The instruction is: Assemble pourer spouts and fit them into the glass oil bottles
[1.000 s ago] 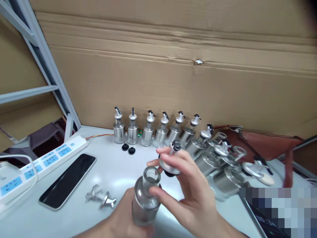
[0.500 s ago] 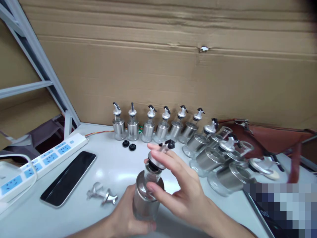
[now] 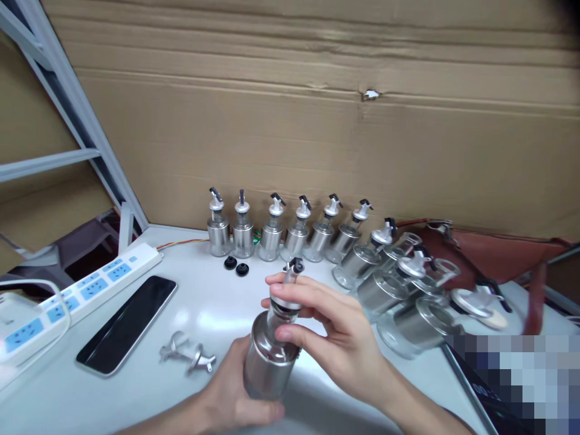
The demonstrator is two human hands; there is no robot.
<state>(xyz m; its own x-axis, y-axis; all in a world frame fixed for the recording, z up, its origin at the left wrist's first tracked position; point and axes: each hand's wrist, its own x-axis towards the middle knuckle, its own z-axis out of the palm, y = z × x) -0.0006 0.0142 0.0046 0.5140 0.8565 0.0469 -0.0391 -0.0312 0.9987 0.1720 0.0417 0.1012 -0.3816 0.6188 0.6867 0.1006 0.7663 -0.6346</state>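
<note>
An oil dispenser bottle (image 3: 270, 356), glass with a steel sleeve, is held slightly tilted over the front of the table. My left hand (image 3: 238, 386) wraps round its lower body. The fingers of my right hand (image 3: 335, 332) close about its neck and the silver collar of its pour spout (image 3: 288, 297), which has a black lever on top. To the left of my left hand lie loose silver spout parts (image 3: 188, 352), blurred in detail. Two black stoppers (image 3: 236, 266) rest on the table beyond the bottle.
Several similar bottles with spouts (image 3: 296, 232) stand along the cardboard wall (image 3: 272, 121); more crowd the right side. A phone (image 3: 127, 326) and a power strip (image 3: 86, 296) lie at left. A brown leather bag (image 3: 502, 248) sits back right.
My right hand has turned the spout, so its lever now points differently, and its fingers have closed more round the collar and neck. My left hand keeps its hold on the bottle.
</note>
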